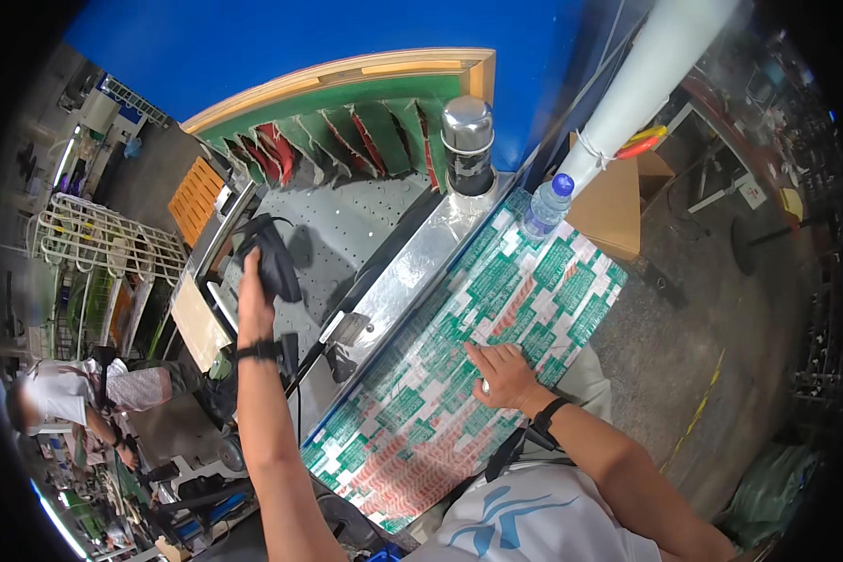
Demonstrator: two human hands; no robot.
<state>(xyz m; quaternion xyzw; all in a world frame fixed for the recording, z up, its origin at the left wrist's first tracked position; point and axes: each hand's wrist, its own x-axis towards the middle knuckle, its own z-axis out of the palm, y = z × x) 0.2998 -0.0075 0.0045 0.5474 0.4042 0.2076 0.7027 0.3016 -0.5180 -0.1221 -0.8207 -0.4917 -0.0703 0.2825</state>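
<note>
My left hand (254, 288) reaches over the grey dotted surface in front of the hanging flaps. It grips a black, soft-looking piece (277, 266), shaped somewhat like a shoe upper; the fingers are mostly hidden behind it. On the table (534, 323), covered in a green, white and red printed sheet, rests my right hand (504, 377). Its index finger is stretched out over the sheet and the other fingers are bent loosely. A small pale spot shows by its thumb, too small to name.
Red and green flaps (375, 140) hang under a wooden frame (347, 70). A metal cylinder (467, 140) stands on the metal rail (412, 267). At the table's far corner are a water bottle (546, 208) and a white pipe (642, 84). Another person (61, 391) is at far left.
</note>
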